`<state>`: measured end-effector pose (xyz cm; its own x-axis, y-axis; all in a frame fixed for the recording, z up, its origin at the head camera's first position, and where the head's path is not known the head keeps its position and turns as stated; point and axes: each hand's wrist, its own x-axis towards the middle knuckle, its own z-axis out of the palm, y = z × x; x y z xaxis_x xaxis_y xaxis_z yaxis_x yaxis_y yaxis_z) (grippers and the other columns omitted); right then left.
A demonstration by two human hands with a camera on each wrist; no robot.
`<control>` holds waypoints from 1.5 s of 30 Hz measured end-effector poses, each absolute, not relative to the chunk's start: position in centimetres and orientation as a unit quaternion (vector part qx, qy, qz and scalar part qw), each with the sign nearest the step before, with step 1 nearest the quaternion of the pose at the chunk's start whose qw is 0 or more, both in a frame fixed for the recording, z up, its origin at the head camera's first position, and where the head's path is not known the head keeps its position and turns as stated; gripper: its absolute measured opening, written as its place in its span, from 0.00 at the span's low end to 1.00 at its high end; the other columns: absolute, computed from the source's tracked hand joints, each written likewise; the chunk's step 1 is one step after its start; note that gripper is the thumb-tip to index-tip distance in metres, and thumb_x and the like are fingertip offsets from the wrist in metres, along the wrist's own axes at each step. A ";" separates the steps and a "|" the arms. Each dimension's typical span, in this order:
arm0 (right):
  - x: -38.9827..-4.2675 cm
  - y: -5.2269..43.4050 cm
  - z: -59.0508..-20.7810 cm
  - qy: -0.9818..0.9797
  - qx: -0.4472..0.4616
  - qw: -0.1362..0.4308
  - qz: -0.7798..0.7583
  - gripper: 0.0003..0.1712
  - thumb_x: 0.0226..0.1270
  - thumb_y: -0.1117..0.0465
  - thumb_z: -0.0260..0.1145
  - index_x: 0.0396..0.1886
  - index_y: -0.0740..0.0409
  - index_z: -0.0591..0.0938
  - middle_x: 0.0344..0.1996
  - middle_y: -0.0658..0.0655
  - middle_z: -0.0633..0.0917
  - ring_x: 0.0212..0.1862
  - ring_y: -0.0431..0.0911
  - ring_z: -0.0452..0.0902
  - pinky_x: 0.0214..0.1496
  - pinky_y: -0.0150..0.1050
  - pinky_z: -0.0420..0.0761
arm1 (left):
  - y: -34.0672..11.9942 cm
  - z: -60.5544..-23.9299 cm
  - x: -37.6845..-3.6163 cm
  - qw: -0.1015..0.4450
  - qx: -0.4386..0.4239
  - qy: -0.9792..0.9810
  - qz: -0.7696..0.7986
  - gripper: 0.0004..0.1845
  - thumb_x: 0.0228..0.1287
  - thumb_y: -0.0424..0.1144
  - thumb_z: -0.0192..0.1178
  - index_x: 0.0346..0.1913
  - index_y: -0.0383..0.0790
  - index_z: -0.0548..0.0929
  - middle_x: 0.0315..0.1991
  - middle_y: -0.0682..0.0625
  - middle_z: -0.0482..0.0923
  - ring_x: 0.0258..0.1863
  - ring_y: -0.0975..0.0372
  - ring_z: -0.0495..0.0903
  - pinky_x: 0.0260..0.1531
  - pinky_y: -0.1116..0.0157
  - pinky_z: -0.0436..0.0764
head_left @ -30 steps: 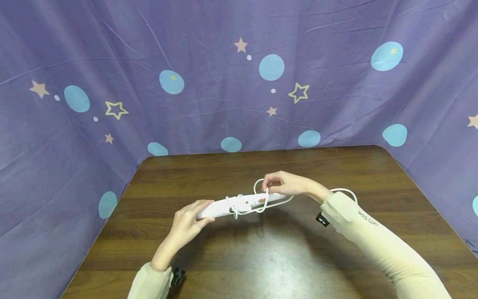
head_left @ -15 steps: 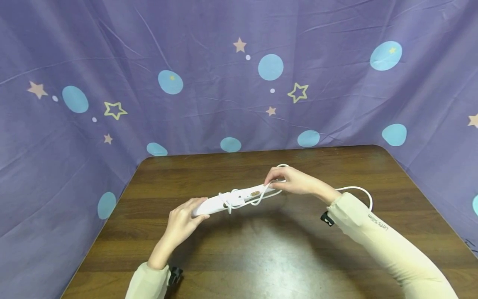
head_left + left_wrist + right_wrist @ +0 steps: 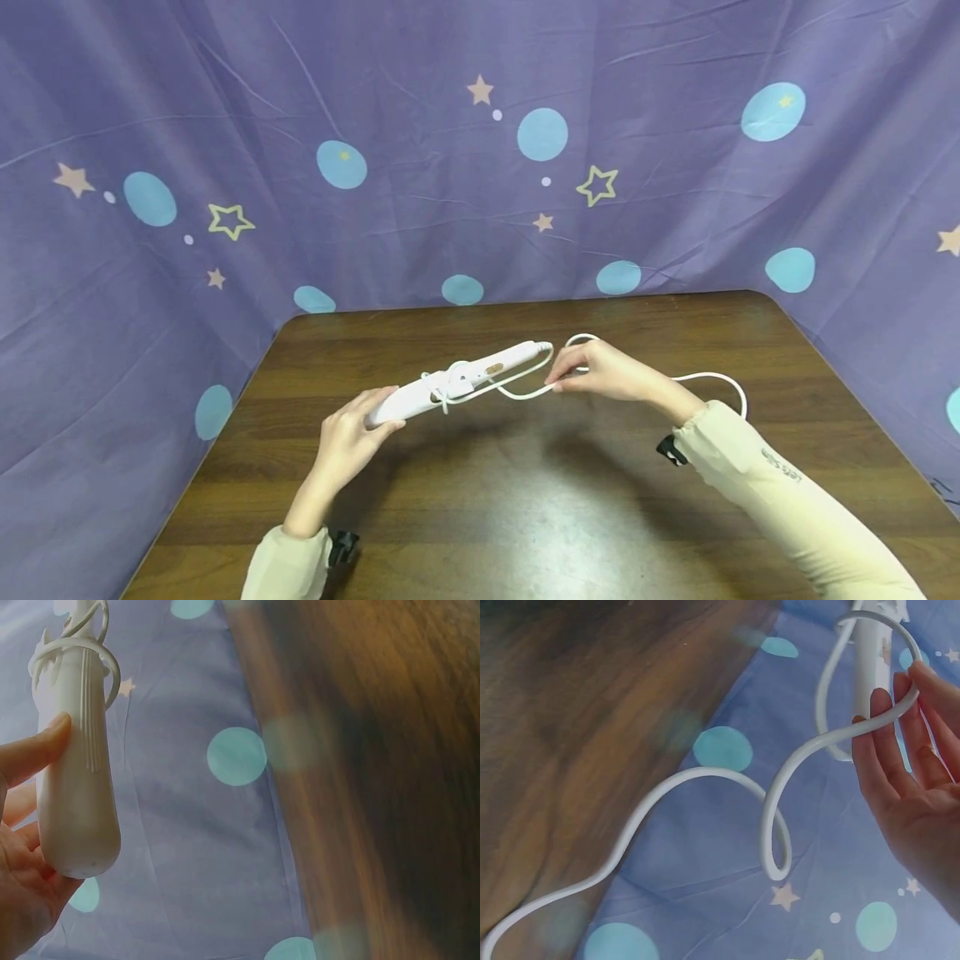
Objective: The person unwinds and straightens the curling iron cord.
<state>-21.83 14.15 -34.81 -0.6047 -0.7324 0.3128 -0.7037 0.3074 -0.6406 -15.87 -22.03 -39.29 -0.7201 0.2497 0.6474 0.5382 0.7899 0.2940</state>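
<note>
In the head view, a white hair straightener is held tilted above the table, its cord end higher and to the right. My left hand grips its wide rounded end, the thumb along the ridged body in the left wrist view. Loops of white cord wrap the straightener's middle. My right hand pinches a stretch of that cord just right of the straightener's tip, apart from the body. From those fingertips the cord hangs in a loose curl in the right wrist view.
The brown wooden table lies below both hands. A purple curtain with stars and blue dots hangs behind the table and along its sides. More cord arches behind the right forearm.
My right hand has come away from the straightener to the right, drawing cord out from it. A loop has come off near its cord end, and the left hand has shifted left with the body.
</note>
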 end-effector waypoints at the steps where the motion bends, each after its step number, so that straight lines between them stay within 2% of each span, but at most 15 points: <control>1: -21.8 14.2 -34.9 0.809 -0.439 0.029 -0.390 0.05 0.52 0.67 0.66 0.30 0.60 0.84 0.28 0.53 0.83 0.34 0.40 0.76 0.39 0.35 0.74 | -22.1 -39.2 -15.9 0.305 -0.220 -0.895 -0.241 0.26 0.33 0.37 0.72 0.43 0.39 0.81 0.38 0.45 0.81 0.36 0.54 0.80 0.27 0.57 0.74; 6: -21.7 14.6 -35.8 0.818 -0.407 0.057 -0.403 0.04 0.51 0.67 0.66 0.29 0.61 0.84 0.26 0.53 0.83 0.31 0.36 0.75 0.36 0.34 0.75 | -22.3 -38.7 -15.7 0.307 -0.222 -0.888 -0.262 0.26 0.32 0.35 0.73 0.43 0.39 0.81 0.38 0.45 0.81 0.36 0.54 0.80 0.29 0.57 0.74; 16: -22.4 14.7 -38.5 0.845 -0.335 0.055 -0.414 0.04 0.51 0.66 0.67 0.28 0.61 0.84 0.25 0.52 0.83 0.29 0.36 0.73 0.32 0.30 0.73 | -22.3 -38.2 -15.5 0.288 -0.219 -0.886 -0.290 0.26 0.31 0.33 0.73 0.43 0.39 0.81 0.39 0.47 0.81 0.36 0.56 0.79 0.31 0.59 0.73; 23: -23.6 14.8 -38.9 0.860 -0.297 0.028 -0.414 0.04 0.52 0.66 0.65 0.27 0.63 0.84 0.24 0.53 0.83 0.24 0.35 0.69 0.26 0.29 0.69 | -22.4 -37.8 -15.4 0.264 -0.236 -0.882 -0.310 0.26 0.31 0.32 0.73 0.43 0.38 0.81 0.38 0.47 0.81 0.37 0.57 0.79 0.36 0.74 0.70; 27: -24.4 14.8 -38.5 0.872 -0.278 -0.010 -0.402 0.04 0.51 0.67 0.65 0.27 0.64 0.84 0.24 0.56 0.84 0.25 0.37 0.70 0.27 0.30 0.69 | -22.4 -37.6 -15.4 0.250 -0.253 -0.880 -0.313 0.25 0.31 0.31 0.73 0.42 0.38 0.82 0.38 0.47 0.81 0.38 0.57 0.79 0.39 0.79 0.68; 31: -25.1 14.7 -37.8 0.881 -0.264 -0.041 -0.390 0.05 0.52 0.65 0.66 0.28 0.64 0.84 0.26 0.56 0.85 0.28 0.38 0.75 0.32 0.31 0.72 | -22.5 -37.6 -15.4 0.244 -0.271 -0.883 -0.294 0.25 0.31 0.32 0.73 0.41 0.39 0.82 0.38 0.47 0.81 0.38 0.56 0.80 0.37 0.72 0.72; 36: -25.5 14.8 -36.0 0.876 -0.248 -0.048 -0.412 0.06 0.53 0.65 0.65 0.29 0.64 0.84 0.22 0.56 0.84 0.25 0.40 0.78 0.30 0.31 0.73 | -22.5 -37.6 -15.4 0.237 -0.280 -0.890 -0.271 0.25 0.31 0.34 0.73 0.42 0.40 0.82 0.38 0.48 0.81 0.37 0.57 0.80 0.32 0.62 0.75; 39: -25.5 14.9 -34.9 0.869 -0.242 -0.043 -0.429 0.08 0.54 0.64 0.64 0.31 0.66 0.83 0.22 0.58 0.84 0.24 0.41 0.80 0.28 0.30 0.74 | -22.6 -37.6 -15.4 0.236 -0.280 -0.893 -0.260 0.25 0.31 0.34 0.73 0.42 0.40 0.82 0.38 0.47 0.81 0.36 0.57 0.80 0.31 0.61 0.75; 45: -24.8 15.5 -32.6 0.858 -0.247 -0.040 -0.448 0.09 0.56 0.63 0.64 0.32 0.65 0.83 0.25 0.60 0.84 0.28 0.45 0.80 0.28 0.29 0.74 | -22.9 -37.7 -15.6 0.247 -0.273 -0.903 -0.221 0.25 0.31 0.36 0.73 0.42 0.39 0.82 0.37 0.47 0.81 0.35 0.56 0.81 0.28 0.61 0.74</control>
<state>-24.82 15.52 -32.62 -0.8746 -0.3883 0.2904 -0.4602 0.4764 -0.7492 -15.57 -22.86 -37.70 -0.7285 0.3837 0.5674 0.6021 0.7537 0.2634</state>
